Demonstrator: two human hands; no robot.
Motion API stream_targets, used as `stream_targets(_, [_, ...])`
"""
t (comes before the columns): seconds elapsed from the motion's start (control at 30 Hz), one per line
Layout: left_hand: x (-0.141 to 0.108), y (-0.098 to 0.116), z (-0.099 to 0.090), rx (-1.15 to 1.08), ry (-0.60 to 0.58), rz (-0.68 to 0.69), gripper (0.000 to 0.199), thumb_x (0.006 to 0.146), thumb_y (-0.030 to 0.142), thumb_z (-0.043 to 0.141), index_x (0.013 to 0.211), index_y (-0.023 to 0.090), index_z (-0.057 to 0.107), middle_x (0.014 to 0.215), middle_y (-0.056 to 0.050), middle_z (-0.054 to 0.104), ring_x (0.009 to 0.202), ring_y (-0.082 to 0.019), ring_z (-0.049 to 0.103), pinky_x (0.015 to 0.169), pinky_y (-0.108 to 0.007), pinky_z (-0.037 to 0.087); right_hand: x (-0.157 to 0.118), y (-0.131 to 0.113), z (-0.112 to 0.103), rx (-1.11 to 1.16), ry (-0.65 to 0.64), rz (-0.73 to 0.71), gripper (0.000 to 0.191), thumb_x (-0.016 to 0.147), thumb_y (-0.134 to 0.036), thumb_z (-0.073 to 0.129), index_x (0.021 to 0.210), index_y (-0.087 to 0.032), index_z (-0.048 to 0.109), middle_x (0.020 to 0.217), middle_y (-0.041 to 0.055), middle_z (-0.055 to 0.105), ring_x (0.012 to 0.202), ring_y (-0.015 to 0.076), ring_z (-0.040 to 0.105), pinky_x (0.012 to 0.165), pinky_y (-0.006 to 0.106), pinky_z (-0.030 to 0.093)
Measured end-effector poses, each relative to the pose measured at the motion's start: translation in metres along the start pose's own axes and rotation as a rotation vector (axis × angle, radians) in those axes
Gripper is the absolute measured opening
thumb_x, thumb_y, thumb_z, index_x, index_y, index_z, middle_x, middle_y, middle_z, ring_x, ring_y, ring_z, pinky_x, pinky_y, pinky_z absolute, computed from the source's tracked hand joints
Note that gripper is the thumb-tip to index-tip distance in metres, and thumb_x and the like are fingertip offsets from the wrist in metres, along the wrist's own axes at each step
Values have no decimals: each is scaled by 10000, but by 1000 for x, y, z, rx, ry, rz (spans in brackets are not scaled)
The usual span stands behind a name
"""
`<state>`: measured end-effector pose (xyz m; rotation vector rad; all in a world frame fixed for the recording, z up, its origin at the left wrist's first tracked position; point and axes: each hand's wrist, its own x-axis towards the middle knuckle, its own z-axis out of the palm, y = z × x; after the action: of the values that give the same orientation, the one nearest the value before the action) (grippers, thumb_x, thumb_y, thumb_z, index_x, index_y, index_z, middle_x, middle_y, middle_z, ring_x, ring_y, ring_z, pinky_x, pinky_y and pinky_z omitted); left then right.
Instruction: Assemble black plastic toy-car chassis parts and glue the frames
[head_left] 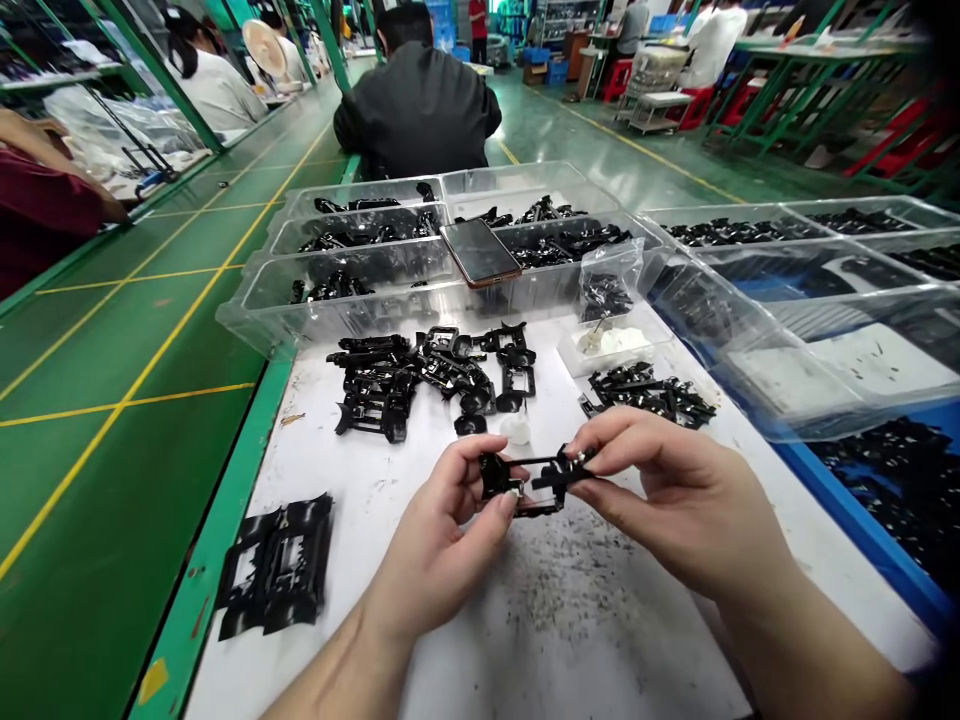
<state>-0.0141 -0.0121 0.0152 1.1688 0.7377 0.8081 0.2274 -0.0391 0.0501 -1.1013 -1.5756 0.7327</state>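
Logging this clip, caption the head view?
Both hands hold a black plastic frame above a white work surface, near clear compartmented trays.

Two bare hands: the left hand (439, 545) with one black plastic frame (495, 478), the right hand (675, 490) with one small black plastic piece (559, 477). Two flat black plastic frames (276, 565) lie by the bench's left edge, toward its near corner. Mid-bench there are two heaps, one of black plastic frames (412, 375), one of slim black plastic parts (649, 392); overlap hides both piece counts. One dark-screened smartphone (480, 252), one clear plastic bag of black parts (609, 290) and one shallow white box (611, 345) are toward the far edge.
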Motion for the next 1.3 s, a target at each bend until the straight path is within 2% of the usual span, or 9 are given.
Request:
stream_targets(0.27, [0,2,1,2,-24,46,364,1097,270,659,1444,342,577,1288,-33,690,1181,-177,761,1071,-278,612,1,0,1,-104,-33,-93,202,912,-163,833,921,-260,656,978,1,708,928,158,696,779,302,561])
stream_targets(0.47, [1,2,3,-1,-25,83,343,1093,226,663,1404,359,607,1248,-11,729,1125,-127,771,1038,-214,623,-2,1,1,-202,-32,32,489,1000,-182,699,1458,-332,618,1052,20,640,978,173,643,859,341,533])
stream_targets(0.57, [1,2,4,7,-31,95,355,1096,211,655,1407,375,607,1255,-2,727,1131,-115,768,1040,-196,617,0,0,-1,-168,-93,17,335,1005,-173,689,1308,-316,707,1136,33,662,1046,179,660,884,334,545])
stream_targets(0.7, [0,0,2,37,-31,101,362,1101,212,644,1421,373,592,1261,-8,718,1152,-130,771,1056,-212,617,1,-2,0,0,-37,55,214,978,-149,724,1118,-293,650,1088,15,675,1072,183,673,922,331,563])
stream_targets(0.83, [0,-2,1,58,-33,102,360,1107,215,631,1430,367,581,1264,-18,719,1141,-152,792,1065,-235,616,-2,-5,0,80,80,66,389,932,-95,763,1220,-319,630,1073,-4,693,1007,154,689,904,296,587])
stream_targets(0.9, [1,-3,1,61,-29,100,373,1105,217,633,1445,358,576,1270,-28,725,1134,-162,798,1066,-250,619,-2,-5,-1,55,86,28,430,939,-82,749,1285,-319,655,1085,3,712,1026,157,697,930,308,591])
stream_targets(1.03, [2,-2,4,35,-19,117,412,1101,195,632,1489,320,568,1276,-48,730,1112,-148,791,1042,-244,634,3,-3,0,-36,-27,-116,262,900,-96,830,1072,-270,734,1084,12,781,1106,193,718,983,360,591])
stream_targets(1.17, [2,2,6,23,5,123,432,1090,183,648,1491,331,588,1329,-48,705,1030,-115,761,906,-202,670,6,-2,7,-224,-35,-220,229,892,-126,858,1045,-257,747,1119,16,789,1127,197,705,1041,411,553])
stream_targets(1.3, [0,2,6,-4,-56,126,458,1083,166,659,1494,357,596,1433,-41,687,1075,-113,743,914,-189,668,2,-2,12,-306,-54,-169,171,916,-179,847,1036,-273,769,1219,31,701,1135,185,690,1000,400,553])
